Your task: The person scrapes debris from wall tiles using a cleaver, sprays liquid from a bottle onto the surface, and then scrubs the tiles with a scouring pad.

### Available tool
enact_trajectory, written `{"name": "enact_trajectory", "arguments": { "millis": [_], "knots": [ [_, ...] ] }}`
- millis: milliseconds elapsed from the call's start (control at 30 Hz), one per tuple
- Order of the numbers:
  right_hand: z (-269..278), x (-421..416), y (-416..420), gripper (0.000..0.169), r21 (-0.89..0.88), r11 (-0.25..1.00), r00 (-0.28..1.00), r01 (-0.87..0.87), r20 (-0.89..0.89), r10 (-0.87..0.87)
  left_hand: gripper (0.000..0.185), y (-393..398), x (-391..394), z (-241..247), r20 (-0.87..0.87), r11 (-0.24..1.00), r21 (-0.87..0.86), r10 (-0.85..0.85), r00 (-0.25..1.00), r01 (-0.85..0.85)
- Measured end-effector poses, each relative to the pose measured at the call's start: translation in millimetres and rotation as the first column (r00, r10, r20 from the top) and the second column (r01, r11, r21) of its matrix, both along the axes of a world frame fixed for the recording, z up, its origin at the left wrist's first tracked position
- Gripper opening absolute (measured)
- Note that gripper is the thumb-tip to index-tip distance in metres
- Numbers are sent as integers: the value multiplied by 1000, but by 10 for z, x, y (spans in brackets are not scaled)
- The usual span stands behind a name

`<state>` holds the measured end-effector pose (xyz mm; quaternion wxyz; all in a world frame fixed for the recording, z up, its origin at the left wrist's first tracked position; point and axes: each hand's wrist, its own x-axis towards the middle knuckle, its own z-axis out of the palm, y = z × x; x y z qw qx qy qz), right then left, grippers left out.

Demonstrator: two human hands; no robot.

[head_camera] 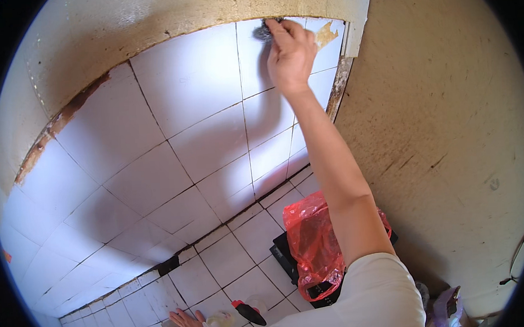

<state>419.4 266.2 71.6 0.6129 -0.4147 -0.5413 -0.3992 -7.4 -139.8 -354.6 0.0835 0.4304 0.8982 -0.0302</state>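
My right hand is raised to the top of the white tiled wall, its fingers closed on a grey metal scouring pad that touches the upper tiles. Just right of that hand, a torn yellowish patch clings to a tile. Far below, my left hand lies with spread fingers on the tiled counter. Close to it are a clear container with yellowish contents and a black bottle with a red cap.
A red plastic bag rests over a black object on the counter. The stained beige wall rises at the right. A purple package sits at lower right. Along the tiles' foot runs a dark gap.
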Motion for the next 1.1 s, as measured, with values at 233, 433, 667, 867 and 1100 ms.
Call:
{"name": "enact_trajectory", "arguments": {
  "millis": [233, 433, 667, 867, 1100],
  "knots": [
    [2, 369, 169, 35, -7, 998, 961, 60, -270, -60, 78, 108, 85, 81, 38, 998, -64, 13, 999, -10],
    [37, 223, 70, 36, 37, 999, 999, 39, -11, -39, 79, 23, 16, -50, -16, 1000, -17, 0, 1000, -1],
    [-4, -2, 21, 32, 13, 998, 990, 57, -133, -55, 81, 64, 32, 15, 40, 999, -41, 20, 999, -18],
    [14, 468, 112, 36, -52, 992, 983, 111, -139, -117, 80, 81, 42, -19, 29, 998, -61, 28, 999, -26],
    [-78, 395, 61, 33, -9, 995, 995, 100, -1, -100, 78, 86, 83, 97, 2, 997, -75, 33, 999, -33]
  ]
}}
